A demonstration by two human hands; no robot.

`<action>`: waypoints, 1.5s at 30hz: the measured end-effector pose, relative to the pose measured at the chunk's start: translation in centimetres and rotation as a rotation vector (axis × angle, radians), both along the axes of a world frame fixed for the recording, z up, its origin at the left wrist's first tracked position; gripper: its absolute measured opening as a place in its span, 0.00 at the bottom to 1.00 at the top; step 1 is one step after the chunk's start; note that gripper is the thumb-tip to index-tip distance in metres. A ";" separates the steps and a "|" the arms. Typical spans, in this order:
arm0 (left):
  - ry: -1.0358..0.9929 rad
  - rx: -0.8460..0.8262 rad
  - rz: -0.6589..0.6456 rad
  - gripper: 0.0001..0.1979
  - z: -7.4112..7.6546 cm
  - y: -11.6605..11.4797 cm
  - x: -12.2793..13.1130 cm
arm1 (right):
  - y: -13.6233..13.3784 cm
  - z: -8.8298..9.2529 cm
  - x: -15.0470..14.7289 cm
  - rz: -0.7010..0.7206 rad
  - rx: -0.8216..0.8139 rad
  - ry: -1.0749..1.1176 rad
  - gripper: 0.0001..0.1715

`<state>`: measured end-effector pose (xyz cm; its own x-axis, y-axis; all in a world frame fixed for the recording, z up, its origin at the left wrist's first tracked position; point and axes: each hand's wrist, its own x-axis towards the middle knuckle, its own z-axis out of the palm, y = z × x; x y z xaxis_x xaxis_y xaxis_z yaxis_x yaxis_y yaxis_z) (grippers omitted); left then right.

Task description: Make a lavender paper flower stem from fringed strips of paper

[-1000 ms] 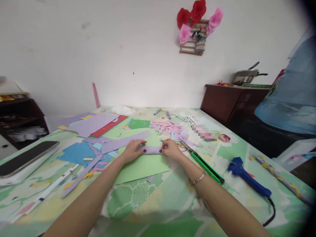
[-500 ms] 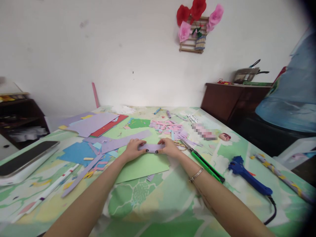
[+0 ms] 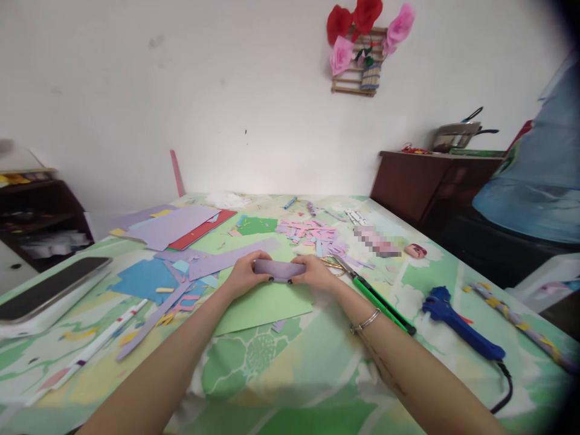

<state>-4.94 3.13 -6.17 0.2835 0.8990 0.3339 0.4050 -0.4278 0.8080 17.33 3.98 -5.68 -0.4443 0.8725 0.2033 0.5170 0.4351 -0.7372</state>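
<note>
A short strip of purple paper (image 3: 280, 270) is held between my two hands, bowed into a curve. My left hand (image 3: 247, 275) pinches its left end, and my right hand (image 3: 313, 272) grips the right end. Under them lies a light green sheet (image 3: 263, 311). A longer purple strip (image 3: 226, 257) runs off to the left behind my left hand. Close to my right hand are gold-handled scissors (image 3: 333, 266), partly hidden, and a green utility knife (image 3: 378, 302).
Blue paper (image 3: 145, 281) and scraps lie left, near a phone (image 3: 54, 287) on a white box. Pink and purple clippings (image 3: 310, 232) are piled behind my hands. A blue glue gun (image 3: 462, 323) with a black cord and a wrapped stick (image 3: 521, 326) lie right.
The purple strip lay flatter before; now its middle is bowed and its face is turned more toward me. My fingers have shifted slightly at its ends. The view has moved a little.
</note>
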 end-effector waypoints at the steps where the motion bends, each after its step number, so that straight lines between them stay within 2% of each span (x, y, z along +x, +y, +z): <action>1: -0.037 -0.026 -0.026 0.22 0.1 -0.1 0.0 | -0.1 0.1 0.1 -0.010 -0.010 0.017 0.17; 4: -0.145 -0.062 -0.069 0.26 0.4 -0.4 0.3 | -0.5 0.6 0.4 -0.041 -0.072 0.116 0.22; 7: -0.266 -0.089 -0.049 0.22 0.7 -0.6 0.5 | -0.9 0.8 0.5 -0.005 -0.251 0.280 0.26; 10: -0.387 -0.152 -0.054 0.27 1.0 -0.9 0.7 | -1.0 0.8 0.5 0.042 -0.400 0.422 0.27; 13: -0.463 -0.195 -0.067 0.35 1.2 -1.2 0.7 | -0.9 0.7 0.4 0.083 -0.440 0.516 0.25; 17: -0.509 -0.259 -0.022 0.35 1.2 -1.2 0.5 | -0.9 0.5 0.3 0.135 -0.488 0.568 0.22; 21: -0.568 -0.379 0.021 0.33 0.8 -0.8 0.4 | -1.1 0.7 0.3 0.117 -0.485 0.546 0.23; 24: -0.597 -0.405 0.050 0.33 0.4 -0.5 0.4 | -1.2 1.1 0.4 0.034 -0.475 0.553 0.28; 29: -0.622 -0.340 0.014 0.37 0.6 -0.8 0.5 | -1.2 1.1 0.3 -0.099 -0.397 0.675 0.36; 33: -0.633 -0.232 0.034 0.42 1.0 -1.1 0.7 | -1.3 0.7 -0.1 -0.118 -0.319 0.829 0.32; 36: -0.635 -0.197 0.047 0.36 1.1 -1.2 0.8 | -1.4 0.8 -0.3 -0.149 -0.268 0.882 0.30; 38: -0.615 -0.209 0.018 0.26 1.1 -1.2 0.8 | -1.5 1.0 -0.3 -0.162 -0.243 0.916 0.31; 40: -0.596 -0.225 -0.011 0.22 1.2 -1.3 0.9 | -1.5 1.2 -0.3 -0.167 -0.252 0.954 0.34; 42: -0.611 -0.226 -0.001 0.24 1.4 -1.5 0.9 | -1.5 1.3 -0.3 -0.181 -0.287 0.985 0.35; 45: -0.672 -0.250 0.046 0.33 1.7 -1.6 0.9 | -1.6 1.3 -0.3 -0.177 -0.343 0.966 0.27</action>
<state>-4.02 1.50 -4.47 0.0491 0.9773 0.2059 -0.2009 -0.1923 0.9606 16.98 2.43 -4.37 -0.0839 0.9876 0.1329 -0.3238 0.0991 -0.9409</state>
